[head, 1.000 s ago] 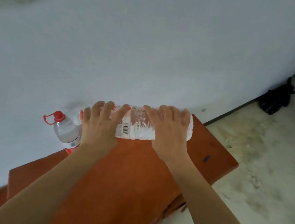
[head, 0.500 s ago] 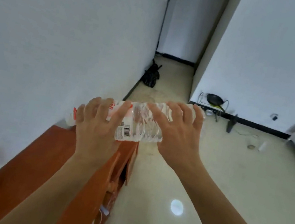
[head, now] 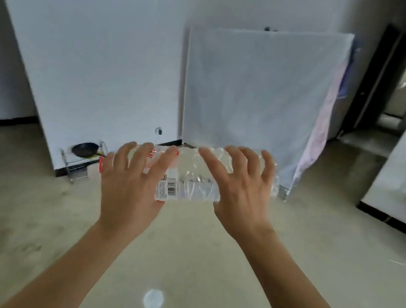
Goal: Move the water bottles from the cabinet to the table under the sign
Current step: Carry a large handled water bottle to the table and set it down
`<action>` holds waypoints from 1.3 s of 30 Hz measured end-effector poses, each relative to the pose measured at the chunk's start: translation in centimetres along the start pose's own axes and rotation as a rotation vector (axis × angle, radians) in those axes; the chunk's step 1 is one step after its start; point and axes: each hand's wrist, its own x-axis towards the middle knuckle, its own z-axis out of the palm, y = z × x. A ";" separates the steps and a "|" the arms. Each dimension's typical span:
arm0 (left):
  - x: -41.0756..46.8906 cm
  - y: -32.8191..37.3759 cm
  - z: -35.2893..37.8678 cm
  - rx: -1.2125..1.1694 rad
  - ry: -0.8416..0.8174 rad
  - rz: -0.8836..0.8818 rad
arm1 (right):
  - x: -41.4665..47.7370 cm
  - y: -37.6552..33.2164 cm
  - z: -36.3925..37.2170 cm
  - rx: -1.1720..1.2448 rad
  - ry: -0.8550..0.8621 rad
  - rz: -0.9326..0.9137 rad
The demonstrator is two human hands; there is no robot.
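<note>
moved: view swings off the cabinet to the open room, water bottle carried along | bottle: sideways in the air above the floor | left hand grips cap end, right hand grips base end | step: carry | next: find bench under sign, unseen here

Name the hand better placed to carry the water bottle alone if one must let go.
Right, probably. The right hand curls over the wide body of the sideways water bottle; the left hand grips the labelled part toward the narrow neck, so the bottle would likely tip there.
</note>
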 end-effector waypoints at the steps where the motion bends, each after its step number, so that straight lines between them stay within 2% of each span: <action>1: 1.8 3.4 1.6 -0.045 0.012 0.037 | -0.7 3.8 -0.1 -0.038 -0.004 0.038; 8: 11.1 25.7 9.8 -0.348 0.021 0.282 | -6.8 25.8 -2.2 -0.293 -0.063 0.306; 15: 17.6 43.5 16.9 -0.563 0.035 0.497 | -12.0 41.4 -3.0 -0.499 -0.139 0.539; 22: 27.0 60.2 26.0 -0.747 0.045 0.637 | -12.5 57.8 0.1 -0.697 -0.146 0.664; 27: 32.2 71.1 29.7 -0.889 0.072 0.737 | -13.6 67.2 0.4 -0.822 -0.137 0.753; 32: 34.4 82.7 31.3 -0.997 0.023 0.912 | -17.1 74.5 -1.1 -0.927 -0.158 0.894; 39: 35.5 99.1 33.2 -1.015 0.017 1.044 | -24.1 87.0 -1.9 -1.002 -0.154 0.994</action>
